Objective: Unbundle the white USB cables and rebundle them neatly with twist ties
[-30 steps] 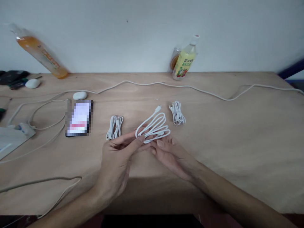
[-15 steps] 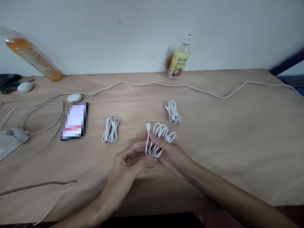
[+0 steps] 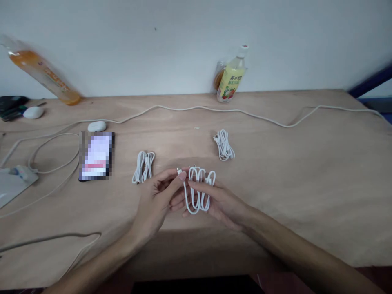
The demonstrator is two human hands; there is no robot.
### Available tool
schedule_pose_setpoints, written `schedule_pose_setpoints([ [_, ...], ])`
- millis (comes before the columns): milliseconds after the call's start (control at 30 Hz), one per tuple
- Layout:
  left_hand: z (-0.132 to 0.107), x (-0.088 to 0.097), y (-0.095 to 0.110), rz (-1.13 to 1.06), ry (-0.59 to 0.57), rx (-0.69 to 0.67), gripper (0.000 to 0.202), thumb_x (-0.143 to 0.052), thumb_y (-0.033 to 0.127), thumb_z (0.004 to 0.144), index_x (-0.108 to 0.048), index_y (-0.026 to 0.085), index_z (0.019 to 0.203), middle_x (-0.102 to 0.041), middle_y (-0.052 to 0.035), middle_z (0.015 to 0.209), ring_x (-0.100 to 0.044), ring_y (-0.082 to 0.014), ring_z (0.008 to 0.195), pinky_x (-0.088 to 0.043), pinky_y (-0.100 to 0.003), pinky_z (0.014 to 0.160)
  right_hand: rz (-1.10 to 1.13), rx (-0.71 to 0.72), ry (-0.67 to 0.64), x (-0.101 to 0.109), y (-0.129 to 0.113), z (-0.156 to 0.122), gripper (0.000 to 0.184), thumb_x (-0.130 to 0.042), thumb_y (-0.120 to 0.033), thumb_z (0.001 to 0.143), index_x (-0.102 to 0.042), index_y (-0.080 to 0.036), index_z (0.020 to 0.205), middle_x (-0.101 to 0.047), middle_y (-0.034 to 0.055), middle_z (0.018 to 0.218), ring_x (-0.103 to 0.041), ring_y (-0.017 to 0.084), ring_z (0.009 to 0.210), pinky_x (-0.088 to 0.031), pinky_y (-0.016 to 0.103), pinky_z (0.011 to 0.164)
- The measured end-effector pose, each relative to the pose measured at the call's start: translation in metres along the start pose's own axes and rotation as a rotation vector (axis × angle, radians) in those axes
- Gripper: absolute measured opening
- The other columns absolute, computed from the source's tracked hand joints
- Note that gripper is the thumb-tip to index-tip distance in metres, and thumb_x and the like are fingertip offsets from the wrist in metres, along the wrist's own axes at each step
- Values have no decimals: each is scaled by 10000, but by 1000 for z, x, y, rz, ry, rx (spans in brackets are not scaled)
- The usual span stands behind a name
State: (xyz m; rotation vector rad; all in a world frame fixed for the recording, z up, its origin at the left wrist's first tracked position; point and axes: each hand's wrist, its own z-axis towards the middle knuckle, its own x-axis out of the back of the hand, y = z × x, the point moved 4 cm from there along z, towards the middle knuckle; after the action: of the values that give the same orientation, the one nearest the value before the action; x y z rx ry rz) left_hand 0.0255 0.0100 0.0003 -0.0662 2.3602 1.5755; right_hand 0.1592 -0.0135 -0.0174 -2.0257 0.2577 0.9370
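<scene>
Wooden surface fills most of the view, w/ a pale wall behind. Nearest, at approx. 7 o'clock, a thin grey cord loops by the front edge. At centre the left hand pinches the plug end of a white cable between thumb & forefinger. The right hand lies under the gathered loops, fingers curled around them; I think this grip stops the loops from springing apart. Just beyond, one tied bundle lies flat at 11 o'clock from the hands and a second bundle at 1 o'clock, both apart from them. Farther, at 10 o'clock, is a phone, screen up. At 12 o'clock a long cord crosses the surface, and a bottle stands at the wall.
</scene>
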Motion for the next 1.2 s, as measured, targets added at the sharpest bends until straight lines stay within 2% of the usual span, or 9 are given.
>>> schedule_pose_setpoints([
  [133,4,8,-11,-57,84,-27,322,-904,402,866,-871,169,1087,-847,-101,992,-782,-215,860,-656,-293,725,-6,51,66,5,-3,2,393,-751,-382,975,-758,-221,1333,-852,80,1033,-810,230,939,-632,379,867],
  [267,7,6,-10,-130,49,-33,273,-883,395,898,-870,162,1041,-854,-116,1061,-803,-249,1001,-670,-349,883,-4,120,126,4,-8,2,419,-723,-542,961,-806,-213,1207,-841,110,1106,-782,287,1114,-602,466,1035],
  [333,7,4,-8,-165,29,-36,257,-872,390,913,-865,160,1028,-853,-120,1066,-807,-257,999,-675,-374,884,2,153,133,2,-10,0,477,-696,-614,945,-813,-207,1164,-833,131,1158,-745,325,1214,-590,500,1074],
  [433,5,2,-5,-198,34,-83,219,-874,374,918,-862,168,995,-851,-109,1080,-807,-247,980,-676,-384,895,13,192,148,0,-12,-2,458,-673,-596,953,-812,-205,1149,-821,145,1213,-715,345,1272,-599,526,1076],
  [733,2,0,-9,-239,-52,-27,231,-917,390,886,-868,197,1003,-837,-95,1157,-763,-270,1157,-640,-374,975,18,267,261,8,-2,1,403,-828,-492,906,-824,-240,1220,-823,96,1245,-749,298,1174,-660,472,985],
  [833,1,-3,-10,-248,-95,-9,207,-906,371,900,-875,198,1009,-844,-89,1106,-771,-256,1111,-632,-354,949,17,285,314,12,0,-1,476,-842,-485,918,-783,-300,1353,-823,58,1268,-750,263,1182,-630,452,1044],
  [933,1,-4,-8,-224,-113,-11,196,-881,366,924,-884,196,1022,-846,-93,1100,-775,-243,1060,-626,-314,855,38,282,282,12,1,-1,486,-786,-527,966,-751,-338,1413,-818,40,1292,-746,249,1201,-598,472,1093],
  [1033,1,-3,-8,-220,-109,2,191,-883,370,920,-889,206,1018,-847,-91,1127,-784,-231,1003,-618,-286,780,59,275,269,12,1,-1,442,-776,-493,980,-762,-337,1393,-818,35,1300,-715,249,1281,-533,488,1173],
  [1200,2,-1,-8,-227,-122,3,199,-888,379,917,-898,216,1031,-851,-91,1107,-791,-242,995,-645,-316,808,52,268,290,14,0,-1,368,-831,-407,940,-808,-351,1302,-828,19,1274,-677,230,1344,-477,442,1216],
])
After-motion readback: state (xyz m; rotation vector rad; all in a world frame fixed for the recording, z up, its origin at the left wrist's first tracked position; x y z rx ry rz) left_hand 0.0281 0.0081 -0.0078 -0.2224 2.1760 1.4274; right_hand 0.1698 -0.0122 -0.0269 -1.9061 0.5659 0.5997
